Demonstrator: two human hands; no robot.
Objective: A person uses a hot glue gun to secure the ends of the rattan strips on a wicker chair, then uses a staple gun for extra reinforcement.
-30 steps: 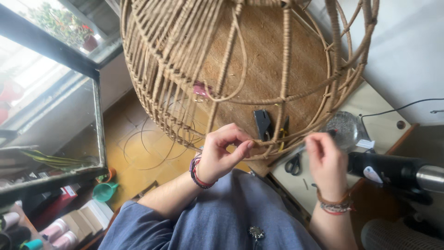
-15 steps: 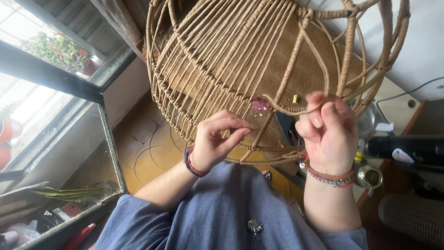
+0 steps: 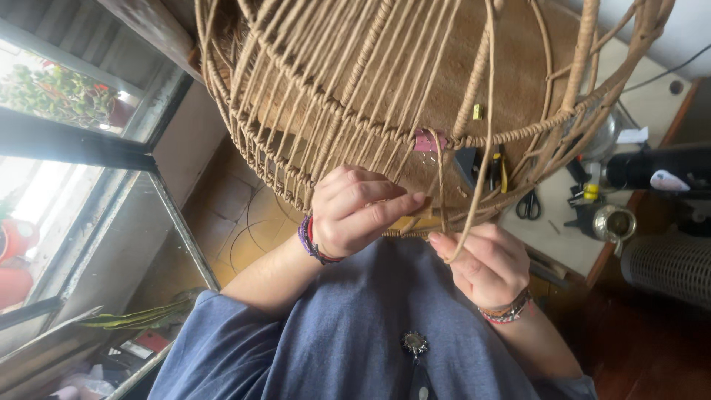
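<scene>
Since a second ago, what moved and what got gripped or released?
The right hand came in from the right side and down, and now pinches a loose rattan strand beside the left hand. The wicker frame sits higher and closer in view. The left hand's fingers stay pinched at the lower rim. The scissors remain on the table.

Close-set woven strands of the wicker frame (image 3: 348, 96) blocked its left side; wider gaps between ribs opened at right. Scissors (image 3: 527, 205) and a metal cup (image 3: 613, 222) crowded the table's (image 3: 563, 244) near edge.
</scene>
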